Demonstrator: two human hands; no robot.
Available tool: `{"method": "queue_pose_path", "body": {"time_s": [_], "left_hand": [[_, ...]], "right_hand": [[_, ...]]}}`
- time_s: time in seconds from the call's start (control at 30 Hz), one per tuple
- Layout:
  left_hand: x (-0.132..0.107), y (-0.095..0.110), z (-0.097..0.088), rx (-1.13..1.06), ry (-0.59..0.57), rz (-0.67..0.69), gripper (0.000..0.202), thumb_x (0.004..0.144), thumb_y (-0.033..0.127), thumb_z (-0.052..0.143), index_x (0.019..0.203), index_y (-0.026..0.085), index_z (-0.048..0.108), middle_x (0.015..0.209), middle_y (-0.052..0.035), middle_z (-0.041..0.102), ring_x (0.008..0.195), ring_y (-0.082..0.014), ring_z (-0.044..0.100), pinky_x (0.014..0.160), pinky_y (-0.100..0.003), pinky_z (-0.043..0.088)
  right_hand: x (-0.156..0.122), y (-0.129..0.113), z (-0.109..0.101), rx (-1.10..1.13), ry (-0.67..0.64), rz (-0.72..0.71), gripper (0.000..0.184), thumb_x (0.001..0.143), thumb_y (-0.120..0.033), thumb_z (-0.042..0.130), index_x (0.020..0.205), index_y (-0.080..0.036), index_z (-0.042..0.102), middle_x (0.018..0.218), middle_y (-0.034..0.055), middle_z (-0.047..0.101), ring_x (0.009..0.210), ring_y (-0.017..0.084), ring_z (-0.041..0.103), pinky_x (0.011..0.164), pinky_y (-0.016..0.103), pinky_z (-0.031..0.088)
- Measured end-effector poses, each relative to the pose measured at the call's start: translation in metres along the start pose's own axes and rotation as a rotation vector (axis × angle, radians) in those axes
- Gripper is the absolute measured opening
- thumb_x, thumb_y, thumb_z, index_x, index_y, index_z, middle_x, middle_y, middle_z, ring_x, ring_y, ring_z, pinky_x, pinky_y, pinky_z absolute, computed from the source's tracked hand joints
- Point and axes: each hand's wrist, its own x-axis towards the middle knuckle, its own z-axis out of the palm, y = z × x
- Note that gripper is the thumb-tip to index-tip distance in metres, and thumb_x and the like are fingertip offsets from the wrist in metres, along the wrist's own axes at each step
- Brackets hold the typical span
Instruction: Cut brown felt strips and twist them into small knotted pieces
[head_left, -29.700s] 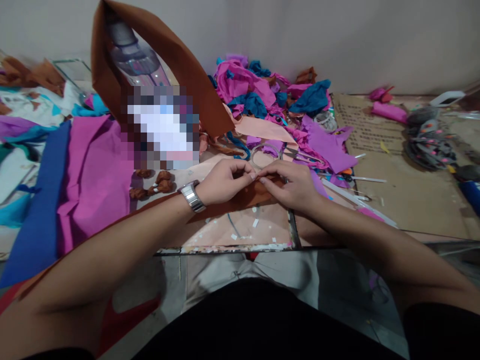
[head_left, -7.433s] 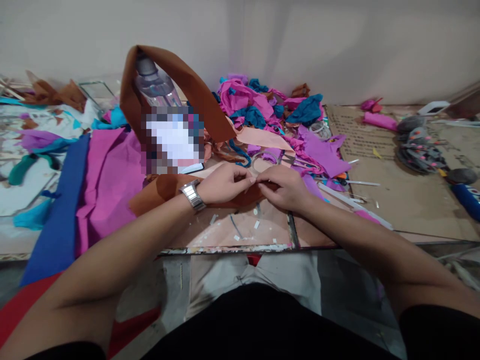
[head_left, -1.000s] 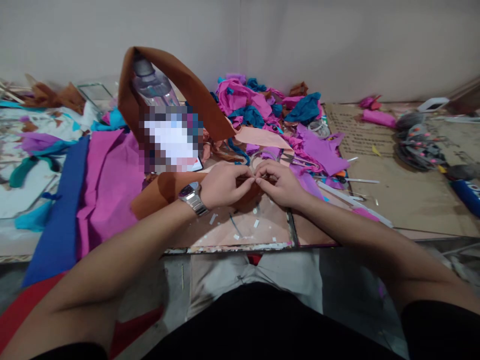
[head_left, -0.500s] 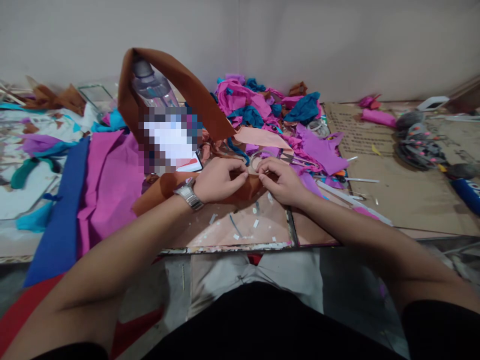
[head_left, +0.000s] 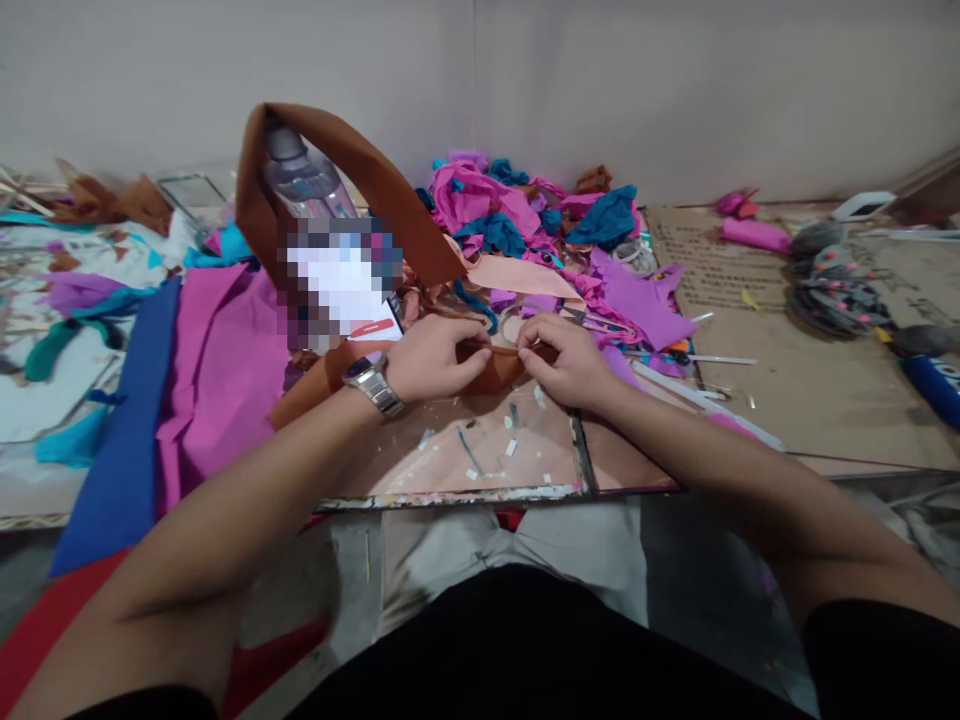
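Note:
Between my hands runs the edge of a brown strip (head_left: 491,375), which looks like crepe paper or thin cloth. My left hand (head_left: 435,358), with a metal watch at the wrist, pinches it between thumb and fingers. A short way to the right my right hand (head_left: 562,362) pinches the same edge. Behind my left forearm more of the brown material shows, and a wide brown band (head_left: 360,150) arches over a clear bottle (head_left: 307,180). A phone (head_left: 345,290) with a partly blurred screen leans in front of the bottle. Scissors (head_left: 600,320) lie beyond my right hand.
Crumpled pink and teal scraps (head_left: 495,200) are heaped at the back. Magenta sheets (head_left: 217,380) and a blue sheet (head_left: 120,430) hang over the front edge at left. On the cardboard (head_left: 735,290) at right lie a dark grey bundle (head_left: 836,285) and a blue can-like object (head_left: 934,390).
My hands have drifted slightly apart, and more of the brown edge shows stretched between them. Both pinches stay closed. The surrounding things have not visibly moved.

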Motion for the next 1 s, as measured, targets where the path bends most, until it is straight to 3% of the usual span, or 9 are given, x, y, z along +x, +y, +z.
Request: {"method": "queue_pose_path", "body": {"time_s": [0.27, 0.47, 0.63, 1.0], "left_hand": [[-0.002, 0.002, 0.005, -0.027, -0.051, 0.047, 0.025, 0.092, 0.032, 0.056, 0.088, 0.020, 0.077, 0.072, -0.0020, 0.072, 0.065, -0.0163, 0.061, 0.069, -0.030, 0.040], [-0.002, 0.011, -0.001, -0.126, -0.112, 0.067, 0.024, 0.089, 0.030, 0.057, 0.083, 0.018, 0.077, 0.073, -0.0012, 0.072, 0.063, -0.0135, 0.058, 0.065, -0.029, 0.038], [-0.002, 0.008, -0.001, -0.142, -0.182, 0.060, 0.027, 0.090, 0.033, 0.057, 0.075, 0.018, 0.073, 0.063, 0.0008, 0.064, 0.058, -0.0122, 0.051, 0.060, -0.028, 0.034], [0.003, -0.007, 0.000, -0.375, -0.326, -0.025, 0.029, 0.091, 0.038, 0.059, 0.086, 0.016, 0.076, 0.068, 0.0025, 0.063, 0.062, -0.0109, 0.050, 0.061, -0.024, 0.036]], "right_hand": [[-0.001, -0.012, 0.000, -0.039, -0.147, -0.049, 0.013, 0.095, -0.025, 0.062, 0.106, -0.021, 0.067, 0.103, 0.0087, 0.071, 0.096, 0.024, 0.066, 0.084, 0.039, 0.051], [-0.002, -0.010, 0.004, -0.115, -0.120, -0.087, 0.007, 0.095, -0.024, 0.065, 0.095, -0.023, 0.071, 0.091, 0.0050, 0.076, 0.088, 0.024, 0.067, 0.084, 0.040, 0.050], [-0.003, -0.012, 0.005, -0.102, -0.087, -0.051, 0.008, 0.093, -0.024, 0.066, 0.093, -0.024, 0.074, 0.089, 0.0039, 0.079, 0.086, 0.023, 0.068, 0.082, 0.040, 0.051], [-0.004, -0.008, 0.004, -0.186, -0.067, -0.165, 0.012, 0.098, -0.029, 0.065, 0.099, -0.025, 0.076, 0.089, 0.0040, 0.079, 0.085, 0.023, 0.068, 0.082, 0.041, 0.048]]}}
